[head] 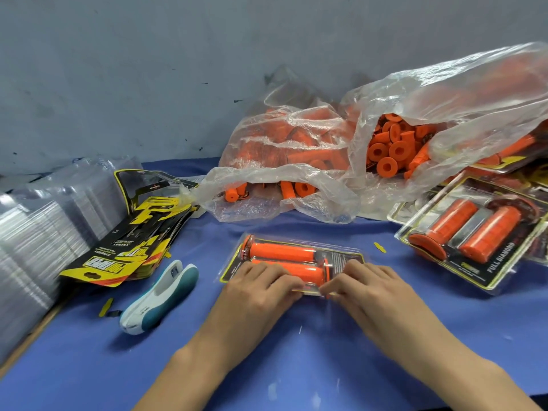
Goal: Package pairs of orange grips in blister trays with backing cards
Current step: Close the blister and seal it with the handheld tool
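A clear blister tray [341, 256] lies in the middle of the blue table, holding two orange grips [281, 252] side by side over a black and yellow backing card. My left hand [261, 287] and my right hand [364, 284] rest on the near edge of the tray, fingertips curled down onto the plastic rim and almost meeting. The near grip is partly hidden by my fingers. Whether the fingers pinch the rim or only press it is unclear.
Finished packs [474, 235] lie at the right. Two clear bags of loose orange grips [388, 146] sit at the back. Backing cards [130, 241] and stacked empty blister trays [35, 232] stand at the left. A white and teal stapler [160, 298] lies near the cards.
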